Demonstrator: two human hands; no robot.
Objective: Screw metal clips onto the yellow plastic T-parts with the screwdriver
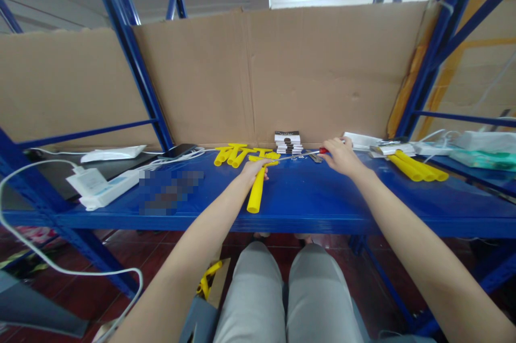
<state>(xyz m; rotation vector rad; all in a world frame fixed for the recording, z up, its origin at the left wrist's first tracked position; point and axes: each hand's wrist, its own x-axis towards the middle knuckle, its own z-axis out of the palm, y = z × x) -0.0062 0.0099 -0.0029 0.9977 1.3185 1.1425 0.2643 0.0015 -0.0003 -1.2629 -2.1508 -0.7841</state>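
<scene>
My left hand (257, 168) is closed around the head of a yellow T-shaped plastic piece (255, 195), whose tubular handle points toward me over the blue shelf. In my right hand (337, 152) is a screwdriver (323, 150) with a red handle. Its long thin shaft runs left to the head of the yellow piece; whether the tip touches it is too small to tell. Small metal bits (298, 157) lie on the shelf between my hands. Several more yellow T-shaped pieces (235, 155) rest just beyond my left hand.
A stack of small printed white packets (288, 143) stands against the cardboard backing (298, 74). Yellow tubes (417, 166) lie at the right. On the left are a white power strip (115, 188), cables and a phone (179, 150). A box below holds yellow pieces (207, 281).
</scene>
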